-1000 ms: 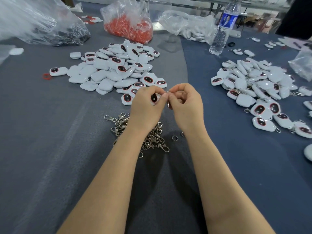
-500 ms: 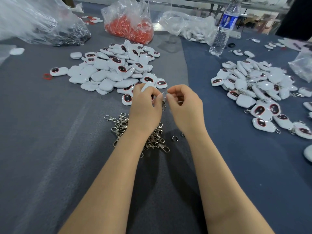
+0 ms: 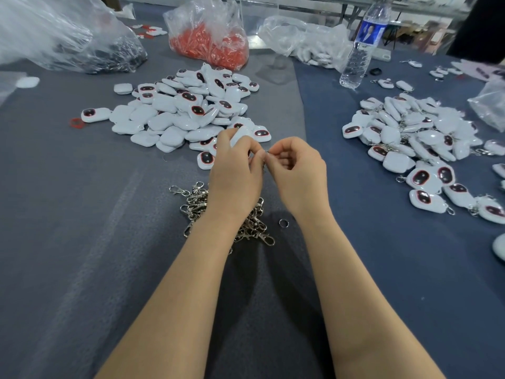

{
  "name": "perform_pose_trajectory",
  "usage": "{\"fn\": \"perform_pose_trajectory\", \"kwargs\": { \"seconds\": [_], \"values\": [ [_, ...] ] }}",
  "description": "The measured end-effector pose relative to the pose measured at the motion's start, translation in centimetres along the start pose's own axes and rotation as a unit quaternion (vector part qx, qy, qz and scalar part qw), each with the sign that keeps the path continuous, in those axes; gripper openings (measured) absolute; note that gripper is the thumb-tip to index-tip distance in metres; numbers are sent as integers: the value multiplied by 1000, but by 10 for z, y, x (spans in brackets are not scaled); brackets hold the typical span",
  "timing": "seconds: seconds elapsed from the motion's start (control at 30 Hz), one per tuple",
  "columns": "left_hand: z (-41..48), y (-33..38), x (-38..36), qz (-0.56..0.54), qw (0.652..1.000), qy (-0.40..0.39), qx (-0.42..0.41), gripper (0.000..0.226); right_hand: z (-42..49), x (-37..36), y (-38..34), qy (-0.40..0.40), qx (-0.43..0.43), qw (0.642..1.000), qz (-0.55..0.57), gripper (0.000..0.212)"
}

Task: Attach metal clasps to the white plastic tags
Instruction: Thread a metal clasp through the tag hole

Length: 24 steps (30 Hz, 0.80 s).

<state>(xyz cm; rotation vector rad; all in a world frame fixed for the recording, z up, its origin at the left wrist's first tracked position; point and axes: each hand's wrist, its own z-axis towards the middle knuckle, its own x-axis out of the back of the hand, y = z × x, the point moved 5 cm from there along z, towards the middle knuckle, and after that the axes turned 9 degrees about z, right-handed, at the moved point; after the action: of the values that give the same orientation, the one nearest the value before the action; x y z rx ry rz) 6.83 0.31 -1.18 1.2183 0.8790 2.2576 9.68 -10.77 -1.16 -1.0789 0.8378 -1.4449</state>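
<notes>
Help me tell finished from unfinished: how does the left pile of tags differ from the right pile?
The left pile has bare tags, no metal showing; the right pile has tags with metal clasps attached. The left pile lies on grey cloth, the right pile on blue cloth. Both hold white tags with dark red-rimmed ovals.

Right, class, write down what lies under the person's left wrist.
A heap of metal clasps lies there, spilling out on both sides of the wrist. The wrist covers the heap's middle, so that part cannot be seen.
</notes>
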Motion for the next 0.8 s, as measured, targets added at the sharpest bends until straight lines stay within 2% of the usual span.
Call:
{"fn": "perform_pose_trajectory", "kwargs": {
  "seconds": [0.17, 0.37, 0.53, 0.6, 0.8],
  "values": [
    [0, 1, 0, 2, 1000, -6, -16, 6, 3, 0, 8, -34, -52, 998, 16, 21],
    [4, -3, 1, -34, 998, -58, -10, 5, 5, 7, 6, -36, -37, 998, 26, 26],
    [4, -6, 3, -195, 975, -95, 55, 16, 7, 13, 8, -5, -33, 999, 7, 28],
    [2, -4, 1, -225, 966, -105, 67, 22, 6, 14, 9, 4, -27, 1000, -9, 28],
    [2, -9, -4, -196, 968, -121, 97, 15, 4, 13, 6, 8, -13, 999, -30, 26]
  ]
}}
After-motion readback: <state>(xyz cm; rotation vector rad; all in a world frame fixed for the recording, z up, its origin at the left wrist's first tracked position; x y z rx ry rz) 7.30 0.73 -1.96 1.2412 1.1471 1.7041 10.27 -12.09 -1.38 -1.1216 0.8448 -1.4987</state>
